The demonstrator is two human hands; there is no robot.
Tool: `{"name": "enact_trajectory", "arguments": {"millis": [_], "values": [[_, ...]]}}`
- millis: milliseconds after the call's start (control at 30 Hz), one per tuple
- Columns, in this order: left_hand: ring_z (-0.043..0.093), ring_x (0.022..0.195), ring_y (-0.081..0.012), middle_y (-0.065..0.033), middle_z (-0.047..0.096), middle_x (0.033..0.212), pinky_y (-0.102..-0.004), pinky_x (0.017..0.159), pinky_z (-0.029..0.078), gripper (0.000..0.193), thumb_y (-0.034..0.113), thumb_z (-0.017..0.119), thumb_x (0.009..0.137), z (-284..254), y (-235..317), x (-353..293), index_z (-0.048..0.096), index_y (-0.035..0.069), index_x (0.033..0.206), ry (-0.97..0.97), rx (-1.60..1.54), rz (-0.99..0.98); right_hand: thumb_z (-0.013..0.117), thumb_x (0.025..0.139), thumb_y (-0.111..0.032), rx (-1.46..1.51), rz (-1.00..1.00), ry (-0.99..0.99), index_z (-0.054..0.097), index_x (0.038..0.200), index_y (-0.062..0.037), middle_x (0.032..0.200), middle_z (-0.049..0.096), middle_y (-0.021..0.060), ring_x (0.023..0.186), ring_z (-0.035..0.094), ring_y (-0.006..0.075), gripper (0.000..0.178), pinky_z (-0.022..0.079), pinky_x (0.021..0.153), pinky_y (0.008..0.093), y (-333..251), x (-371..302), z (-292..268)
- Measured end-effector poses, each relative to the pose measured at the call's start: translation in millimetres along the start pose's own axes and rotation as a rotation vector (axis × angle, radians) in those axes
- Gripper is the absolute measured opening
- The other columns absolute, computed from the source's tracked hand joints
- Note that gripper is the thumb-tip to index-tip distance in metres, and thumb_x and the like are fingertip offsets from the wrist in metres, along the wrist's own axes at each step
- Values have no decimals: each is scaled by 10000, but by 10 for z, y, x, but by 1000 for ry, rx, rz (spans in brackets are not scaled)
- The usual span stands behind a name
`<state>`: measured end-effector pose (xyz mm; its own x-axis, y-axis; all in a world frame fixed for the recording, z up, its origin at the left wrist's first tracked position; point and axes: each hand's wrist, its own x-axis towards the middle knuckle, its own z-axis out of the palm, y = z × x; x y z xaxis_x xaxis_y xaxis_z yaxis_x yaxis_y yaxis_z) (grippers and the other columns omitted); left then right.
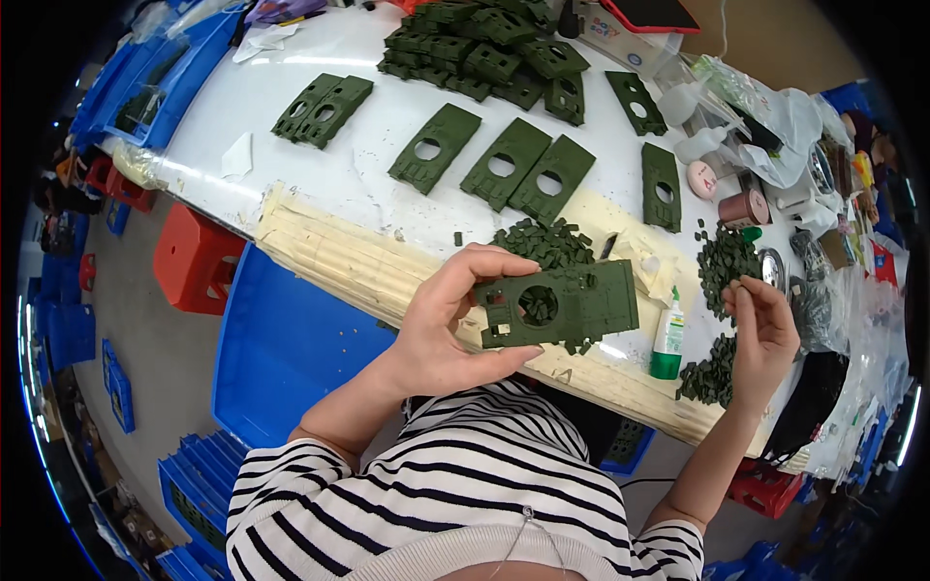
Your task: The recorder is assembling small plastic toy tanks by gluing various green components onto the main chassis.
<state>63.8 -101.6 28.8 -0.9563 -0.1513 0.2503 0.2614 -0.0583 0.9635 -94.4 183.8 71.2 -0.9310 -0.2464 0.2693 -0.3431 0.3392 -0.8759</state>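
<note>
My left hand (455, 320) grips one end of a dark green plastic model hull plate (591, 295), a flat part with a round hole, held level above the table's near edge. Through the hole shows a heap of small green plastic pieces (547, 244) lying under and behind it. Off to the right, my right hand (763, 324) has thumb and fingertips pinched together beside another heap of small pieces (725, 261); whatever sits between the tips is too small to make out. A further heap (710, 373) lies below that hand.
More hull plates (550, 179) lie on the white table, with a stack (484, 48) at the back. A green-and-white glue bottle (668, 339) stands near the front edge. Plastic bags (785, 126) and a pink spool (744, 209) crowd the right. A blue bin (281, 339) sits below, left.
</note>
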Motion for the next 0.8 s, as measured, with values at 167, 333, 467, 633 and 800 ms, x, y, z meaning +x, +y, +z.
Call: {"name": "enact_trajectory", "arguments": {"millis": [167,333,467,633,800], "values": [[528,1052,-170,-118,486,1169,-291,913,449,604,-8,768,701,80,9,70,502,-36,1242,-17,29,35,556,911,55,402,176,-173,538,1000,47,906,690,147,836,691,181,91,564,723,250,-350,-287,351],[533,1036,-179,-128,490,1169,-297,857,487,594,-2,768,691,106,27,58,516,-33,1228,9,113,56,596,897,36,647,205,-265,572,986,35,891,693,148,818,698,190,92,577,714,266,-233,-360,404],[547,1020,-180,-139,495,1169,-292,835,504,593,2,766,684,75,4,45,523,-38,1223,26,153,77,631,877,29,787,317,-248,614,989,36,914,696,146,855,699,202,114,578,754,270,-198,-396,430],[564,1001,-186,-146,512,1159,-289,814,516,575,-8,758,686,100,16,51,533,-39,1214,35,203,98,641,868,30,774,354,-251,609,996,42,933,697,150,876,699,205,133,575,763,265,-236,-434,434],[574,987,-195,-159,534,1148,-289,810,515,566,-9,759,677,118,19,57,548,-32,1201,38,272,132,639,861,50,716,342,-222,595,1007,52,929,700,148,859,700,198,153,571,756,257,-313,-443,438]]}}
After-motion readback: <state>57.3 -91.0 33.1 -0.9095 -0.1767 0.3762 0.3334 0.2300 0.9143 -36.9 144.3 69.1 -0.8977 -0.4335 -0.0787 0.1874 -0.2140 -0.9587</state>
